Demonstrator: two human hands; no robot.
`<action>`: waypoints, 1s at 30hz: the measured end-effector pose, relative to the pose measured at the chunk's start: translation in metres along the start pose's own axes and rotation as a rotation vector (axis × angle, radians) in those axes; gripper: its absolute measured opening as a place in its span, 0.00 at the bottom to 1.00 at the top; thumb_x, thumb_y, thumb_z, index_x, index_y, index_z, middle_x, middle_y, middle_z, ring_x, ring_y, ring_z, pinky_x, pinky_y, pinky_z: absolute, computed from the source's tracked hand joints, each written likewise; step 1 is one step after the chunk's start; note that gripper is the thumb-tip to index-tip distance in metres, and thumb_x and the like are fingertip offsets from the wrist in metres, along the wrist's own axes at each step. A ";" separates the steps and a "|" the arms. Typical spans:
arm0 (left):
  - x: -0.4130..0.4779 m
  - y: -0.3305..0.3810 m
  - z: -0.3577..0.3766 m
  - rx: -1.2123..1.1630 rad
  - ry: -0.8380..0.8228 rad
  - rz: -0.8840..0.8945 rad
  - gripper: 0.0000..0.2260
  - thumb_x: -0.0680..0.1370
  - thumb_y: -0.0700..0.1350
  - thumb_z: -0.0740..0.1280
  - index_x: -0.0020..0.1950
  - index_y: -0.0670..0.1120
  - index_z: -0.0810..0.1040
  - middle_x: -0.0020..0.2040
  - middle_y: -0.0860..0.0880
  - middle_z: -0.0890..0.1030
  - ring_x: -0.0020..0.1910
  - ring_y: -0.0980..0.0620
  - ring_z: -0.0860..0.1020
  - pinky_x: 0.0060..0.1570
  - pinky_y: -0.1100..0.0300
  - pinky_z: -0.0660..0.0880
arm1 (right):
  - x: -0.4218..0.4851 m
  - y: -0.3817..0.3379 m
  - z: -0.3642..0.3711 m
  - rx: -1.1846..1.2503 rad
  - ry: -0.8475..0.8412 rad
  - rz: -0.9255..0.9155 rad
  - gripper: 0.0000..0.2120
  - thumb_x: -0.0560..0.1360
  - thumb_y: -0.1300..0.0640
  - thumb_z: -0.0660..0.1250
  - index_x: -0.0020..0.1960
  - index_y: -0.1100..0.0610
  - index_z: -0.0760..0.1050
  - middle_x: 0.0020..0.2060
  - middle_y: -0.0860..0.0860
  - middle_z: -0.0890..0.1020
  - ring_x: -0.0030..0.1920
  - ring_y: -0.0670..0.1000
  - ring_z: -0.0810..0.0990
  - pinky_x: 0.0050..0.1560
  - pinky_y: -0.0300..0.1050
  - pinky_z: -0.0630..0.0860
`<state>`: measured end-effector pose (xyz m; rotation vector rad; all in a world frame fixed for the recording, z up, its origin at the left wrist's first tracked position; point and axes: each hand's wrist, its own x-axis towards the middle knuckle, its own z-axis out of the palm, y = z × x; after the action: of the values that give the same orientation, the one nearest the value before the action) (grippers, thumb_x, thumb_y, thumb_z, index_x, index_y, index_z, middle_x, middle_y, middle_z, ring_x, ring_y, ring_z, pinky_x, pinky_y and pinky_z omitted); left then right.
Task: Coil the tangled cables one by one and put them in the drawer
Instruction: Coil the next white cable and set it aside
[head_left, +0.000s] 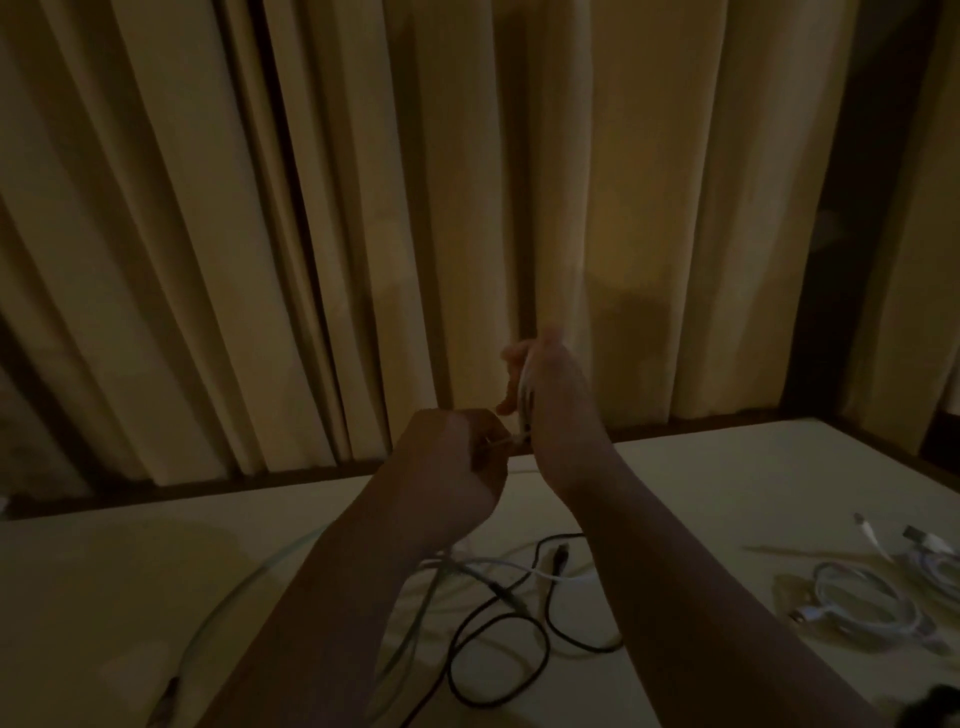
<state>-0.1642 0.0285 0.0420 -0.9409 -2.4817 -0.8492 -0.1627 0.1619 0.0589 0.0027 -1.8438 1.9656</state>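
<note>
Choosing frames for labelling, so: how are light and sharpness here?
Head view: dim, warm light; right hand blurred, so its grip on the pale cable is unclear; left hand pinches that cable; black cable on the table reads clearly; curtain folds splay, wide-angle distortion.

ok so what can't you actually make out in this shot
All in the head view:
Drawer: nowhere in frame.
Thin white cable in the right hand: motion-blurred and mostly behind the palm, so the loops can't be counted.
Left hand: the cable end it pinches is too small and dim to identify.
Coiled white cables on the table: cut off by the right edge.
</note>
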 end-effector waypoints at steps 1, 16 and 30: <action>-0.001 0.000 -0.003 -0.017 -0.011 -0.003 0.07 0.79 0.44 0.66 0.45 0.53 0.83 0.35 0.56 0.81 0.34 0.60 0.79 0.31 0.63 0.74 | -0.005 0.004 -0.002 -0.106 -0.057 -0.104 0.22 0.85 0.44 0.49 0.55 0.59 0.74 0.40 0.52 0.75 0.39 0.48 0.75 0.42 0.47 0.77; 0.003 -0.030 -0.030 -0.129 0.076 -0.063 0.02 0.76 0.47 0.74 0.46 0.55 0.86 0.40 0.58 0.83 0.38 0.59 0.80 0.42 0.50 0.80 | -0.002 0.021 -0.021 -0.137 -0.764 0.391 0.34 0.76 0.25 0.49 0.27 0.51 0.68 0.24 0.46 0.64 0.24 0.45 0.57 0.24 0.37 0.53; 0.007 -0.010 -0.008 -0.924 0.010 -0.338 0.15 0.79 0.48 0.67 0.49 0.36 0.83 0.31 0.44 0.66 0.23 0.54 0.60 0.26 0.63 0.58 | 0.003 0.008 -0.040 0.411 -1.110 0.351 0.13 0.81 0.51 0.54 0.41 0.54 0.67 0.32 0.49 0.59 0.29 0.46 0.57 0.28 0.36 0.63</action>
<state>-0.1753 0.0212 0.0478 -0.7322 -2.2280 -2.1978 -0.1561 0.2003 0.0474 1.1781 -2.0260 2.8856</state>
